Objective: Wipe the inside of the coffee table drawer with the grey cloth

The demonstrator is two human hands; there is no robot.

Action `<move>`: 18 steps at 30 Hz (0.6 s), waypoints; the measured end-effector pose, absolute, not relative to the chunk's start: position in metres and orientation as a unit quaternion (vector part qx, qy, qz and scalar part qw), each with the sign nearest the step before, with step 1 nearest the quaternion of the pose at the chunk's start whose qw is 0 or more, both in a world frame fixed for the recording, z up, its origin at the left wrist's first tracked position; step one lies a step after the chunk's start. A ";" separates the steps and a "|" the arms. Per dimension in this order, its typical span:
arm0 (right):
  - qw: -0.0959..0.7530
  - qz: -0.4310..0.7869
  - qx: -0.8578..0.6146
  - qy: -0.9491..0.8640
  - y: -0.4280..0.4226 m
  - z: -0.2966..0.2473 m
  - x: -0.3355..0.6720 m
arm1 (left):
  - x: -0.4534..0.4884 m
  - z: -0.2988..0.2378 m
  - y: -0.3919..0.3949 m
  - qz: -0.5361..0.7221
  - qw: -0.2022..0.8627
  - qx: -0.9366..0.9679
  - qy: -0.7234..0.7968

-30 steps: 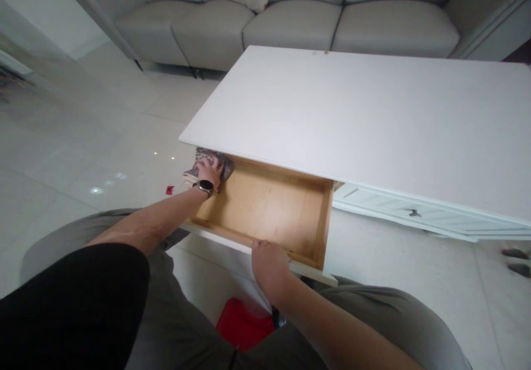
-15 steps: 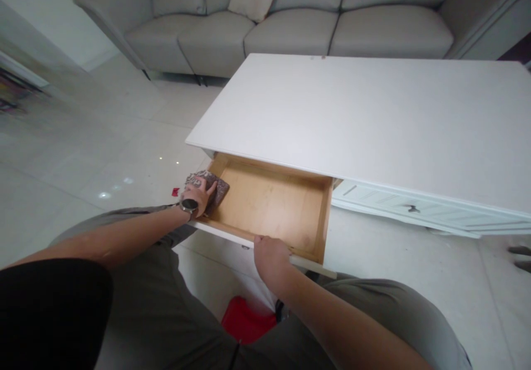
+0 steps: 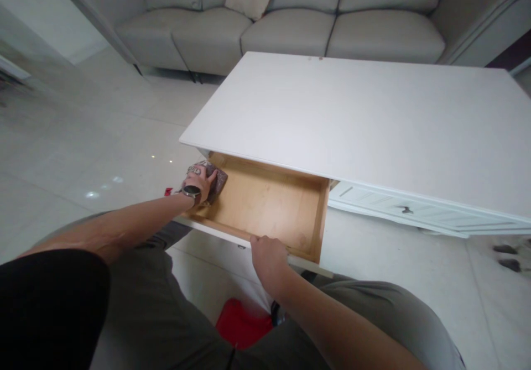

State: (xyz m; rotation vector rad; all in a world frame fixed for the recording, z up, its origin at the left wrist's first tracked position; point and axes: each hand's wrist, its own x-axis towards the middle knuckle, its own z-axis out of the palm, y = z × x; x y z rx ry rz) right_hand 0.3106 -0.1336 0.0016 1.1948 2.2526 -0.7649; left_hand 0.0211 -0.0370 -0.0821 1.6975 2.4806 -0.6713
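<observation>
A wooden drawer (image 3: 269,204) stands pulled out from under a white coffee table (image 3: 365,121). My left hand (image 3: 198,183), with a watch on the wrist, presses a patterned grey-brown cloth (image 3: 216,178) against the drawer's left inner corner, fingers closed over it. My right hand (image 3: 267,256) grips the drawer's white front edge near the middle, fingers curled over the rim. The drawer floor is bare wood.
A grey sofa (image 3: 290,21) with a cushion runs along the back. A second, closed drawer with a dark handle (image 3: 404,210) sits to the right. A red object (image 3: 240,326) lies on the floor between my knees. Dark slippers (image 3: 504,254) lie at the right.
My left hand drew the cloth from the drawer's far left corner toward its front, then held near the left side. My right hand stays on the front edge.
</observation>
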 end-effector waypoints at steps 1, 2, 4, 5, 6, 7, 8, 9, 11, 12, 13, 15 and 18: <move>0.236 -0.278 0.439 0.821 -0.133 0.001 0.310 | 0.021 -0.080 -0.028 -0.233 0.025 0.549 0.802; 0.236 -0.277 0.442 0.820 -0.133 0.001 0.310 | 0.019 -0.077 -0.019 -0.242 0.027 0.557 0.794; 0.241 -0.278 0.445 0.817 -0.132 -0.001 0.310 | 0.016 -0.074 -0.002 -0.248 0.032 0.576 0.778; 0.245 -0.280 0.444 0.816 -0.132 -0.002 0.309 | 0.015 -0.073 0.006 -0.248 0.034 0.583 0.773; 0.248 -0.282 0.443 0.814 -0.131 -0.002 0.309 | 0.014 -0.074 0.013 -0.247 0.035 0.586 0.771; 0.250 -0.285 0.440 0.814 -0.131 -0.003 0.309 | 0.014 -0.075 0.018 -0.243 0.033 0.587 0.772; 0.250 -0.288 0.437 0.815 -0.130 -0.003 0.308 | 0.015 -0.078 0.023 -0.240 0.030 0.584 0.775; 0.249 -0.292 0.434 0.815 -0.129 -0.003 0.308 | 0.017 -0.081 0.025 -0.236 0.026 0.578 0.781; 0.251 -0.300 0.434 0.812 -0.127 -0.003 0.308 | 0.021 -0.088 0.028 -0.230 0.014 0.558 0.797; 0.252 -0.302 0.435 0.810 -0.126 -0.003 0.308 | 0.023 -0.091 0.028 -0.230 0.008 0.550 0.803; 0.253 -0.304 0.436 0.808 -0.126 -0.002 0.308 | 0.024 -0.093 0.028 -0.230 0.005 0.545 0.806; 0.251 -0.305 0.434 0.810 -0.126 -0.002 0.308 | 0.025 -0.095 0.027 -0.234 0.005 0.550 0.802; 0.248 -0.295 0.427 0.818 -0.127 -0.001 0.307 | 0.022 -0.092 0.022 -0.243 0.017 0.565 0.788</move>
